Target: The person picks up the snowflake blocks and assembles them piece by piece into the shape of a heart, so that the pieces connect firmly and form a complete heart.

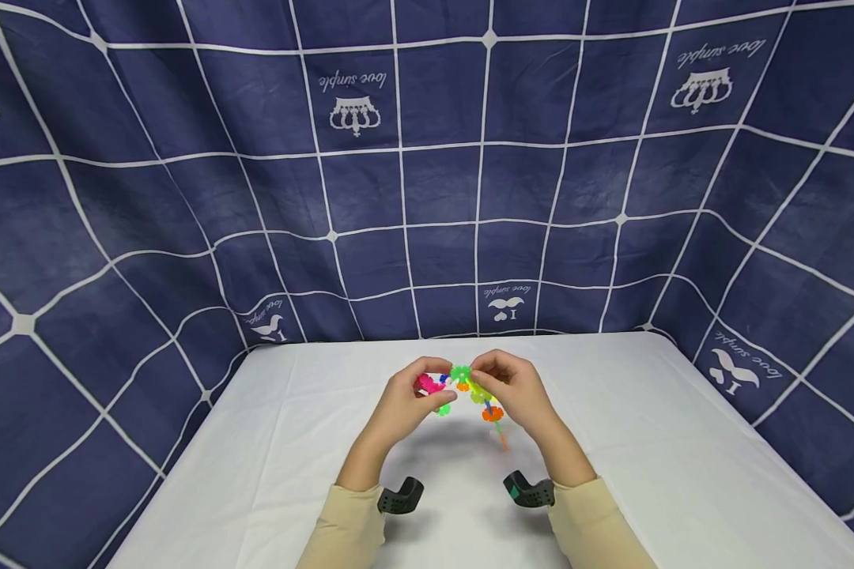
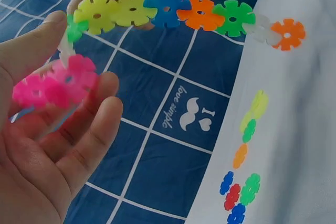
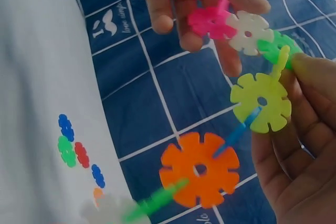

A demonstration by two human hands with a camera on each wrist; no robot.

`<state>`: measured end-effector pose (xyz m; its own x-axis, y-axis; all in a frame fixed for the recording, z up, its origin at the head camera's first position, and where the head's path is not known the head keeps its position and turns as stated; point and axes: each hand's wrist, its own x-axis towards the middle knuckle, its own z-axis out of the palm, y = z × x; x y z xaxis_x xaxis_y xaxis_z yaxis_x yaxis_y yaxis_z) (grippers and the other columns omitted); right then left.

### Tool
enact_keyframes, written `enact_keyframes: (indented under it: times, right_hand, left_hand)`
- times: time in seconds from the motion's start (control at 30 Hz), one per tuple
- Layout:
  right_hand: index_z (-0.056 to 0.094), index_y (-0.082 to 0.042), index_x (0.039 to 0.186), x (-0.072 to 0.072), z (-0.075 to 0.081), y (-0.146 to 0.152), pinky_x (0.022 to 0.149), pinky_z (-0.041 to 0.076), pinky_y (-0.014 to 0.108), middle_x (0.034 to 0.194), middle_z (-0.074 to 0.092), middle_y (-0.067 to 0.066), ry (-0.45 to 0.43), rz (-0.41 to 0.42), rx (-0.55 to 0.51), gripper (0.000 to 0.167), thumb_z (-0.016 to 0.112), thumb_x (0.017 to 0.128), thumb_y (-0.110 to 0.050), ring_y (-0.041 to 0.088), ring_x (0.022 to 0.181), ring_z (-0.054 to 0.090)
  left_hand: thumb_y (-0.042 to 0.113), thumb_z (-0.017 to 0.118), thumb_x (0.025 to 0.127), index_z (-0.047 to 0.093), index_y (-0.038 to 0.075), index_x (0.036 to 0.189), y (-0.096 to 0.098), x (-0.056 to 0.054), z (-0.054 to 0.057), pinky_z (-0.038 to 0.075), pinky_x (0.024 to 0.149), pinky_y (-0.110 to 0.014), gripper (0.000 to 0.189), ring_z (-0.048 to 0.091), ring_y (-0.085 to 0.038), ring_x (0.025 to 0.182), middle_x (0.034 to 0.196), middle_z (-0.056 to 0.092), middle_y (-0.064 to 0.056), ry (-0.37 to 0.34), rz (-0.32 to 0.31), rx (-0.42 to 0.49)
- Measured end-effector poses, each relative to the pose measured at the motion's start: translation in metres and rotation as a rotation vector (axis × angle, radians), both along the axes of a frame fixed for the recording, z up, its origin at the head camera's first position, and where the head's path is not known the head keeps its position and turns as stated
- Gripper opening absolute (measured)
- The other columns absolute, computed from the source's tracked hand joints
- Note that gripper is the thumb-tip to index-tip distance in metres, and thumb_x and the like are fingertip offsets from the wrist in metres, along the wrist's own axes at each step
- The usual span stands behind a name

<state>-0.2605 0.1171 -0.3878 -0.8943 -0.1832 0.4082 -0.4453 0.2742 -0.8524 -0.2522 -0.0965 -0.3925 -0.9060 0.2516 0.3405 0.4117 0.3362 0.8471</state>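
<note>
A chain of notched, flower-shaped plastic discs (image 2: 168,8) spans both hands above the table. My left hand (image 1: 398,401) holds its pink discs (image 2: 71,80) between thumb and fingers, at the left end. Beside them sit a white disc (image 3: 249,33) and a green disc (image 3: 279,49). My right hand (image 1: 519,391) pinches the chain at that green disc, close to the yellow discs (image 3: 261,101). From there the chain hangs free through blue, orange (image 3: 199,169), green and clear discs to an orange disc (image 2: 287,35) at its far end.
Several loose discs lie on the white table (image 1: 270,442), among them a red disc (image 2: 232,197), a green disc (image 2: 250,189) and a yellow piece (image 2: 254,110). A dark blue checked cloth (image 1: 434,190) surrounds the table at the back and sides.
</note>
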Motion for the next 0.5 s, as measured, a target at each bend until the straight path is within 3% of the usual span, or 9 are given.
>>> enact_keyframes:
  times: [0.27, 0.5]
  right_hand:
    - [0.066, -0.003, 0.101, -0.0033, -0.0022, 0.0044, 0.072, 0.055, 0.022, 0.093, 0.065, 0.014, -0.035, 0.013, -0.144, 0.011, 0.067, 0.095, -0.012, 0.014, 0.077, 0.061]
    - [0.064, -0.007, 0.103, -0.0038, -0.005, -0.002, 0.081, 0.055, 0.022, 0.107, 0.065, 0.008, -0.063, 0.027, -0.102, 0.012, 0.066, 0.096, -0.016, 0.016, 0.094, 0.062]
  left_hand:
    - [0.009, 0.073, 0.09, 0.063, 0.013, 0.126, -0.0057, -0.0053, 0.0011, 0.063, 0.071, -0.037, 0.038, 0.071, -0.037, 0.091, 0.112, 0.065, -0.017, -0.078, -0.031, 0.298]
    - [0.004, 0.072, 0.09, 0.063, 0.01, 0.124, -0.0047, -0.0025, 0.0032, 0.063, 0.07, -0.035, 0.036, 0.07, -0.032, 0.092, 0.11, 0.065, -0.02, -0.076, -0.053, 0.354]
